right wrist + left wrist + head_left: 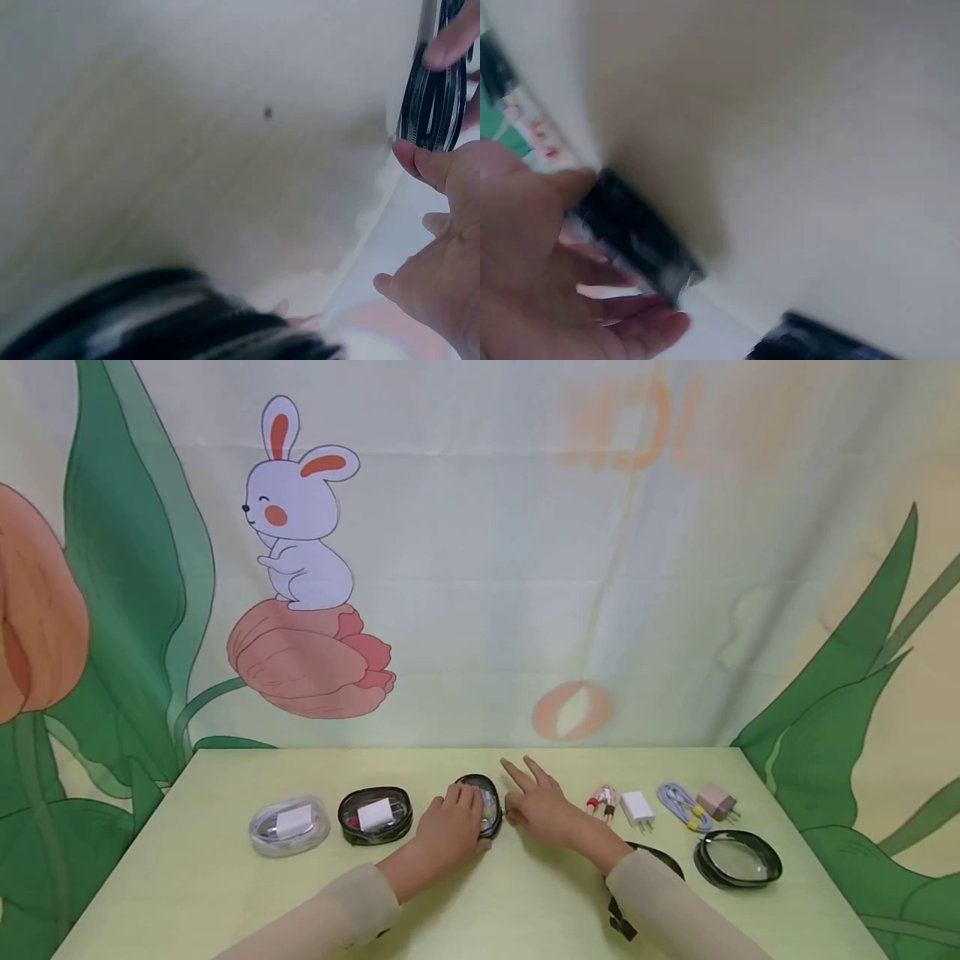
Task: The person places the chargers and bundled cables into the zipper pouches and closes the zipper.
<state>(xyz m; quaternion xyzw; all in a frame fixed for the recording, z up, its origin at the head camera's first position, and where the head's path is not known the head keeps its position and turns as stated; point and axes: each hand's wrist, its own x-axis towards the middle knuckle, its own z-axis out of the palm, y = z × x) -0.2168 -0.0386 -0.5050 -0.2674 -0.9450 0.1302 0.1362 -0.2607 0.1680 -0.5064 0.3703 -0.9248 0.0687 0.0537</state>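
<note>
Near the middle of the table stands a small black-rimmed zipper pouch [492, 810] with a clear window; something purple and yellow shows inside. My left hand [452, 822] holds it from the left, thumb on one side and fingers on the other, as the left wrist view of the pouch [641, 236] shows. At its right edge, my right hand [542, 806] pinches with thumb and forefinger by the zipper, other fingers spread away. In the right wrist view the fingertips [420, 161] meet at the pouch's end [427, 105]; any zipper pull is hidden between them.
To the left lie a clear pouch [288, 839] and a black-rimmed pouch [360, 827], each with a white charger. On the right are a pink cable [602, 798], white charger [637, 808], purple cable [681, 806], pink charger [716, 802] and black-rimmed pouch [738, 860]. My right forearm partly covers another pouch [663, 857].
</note>
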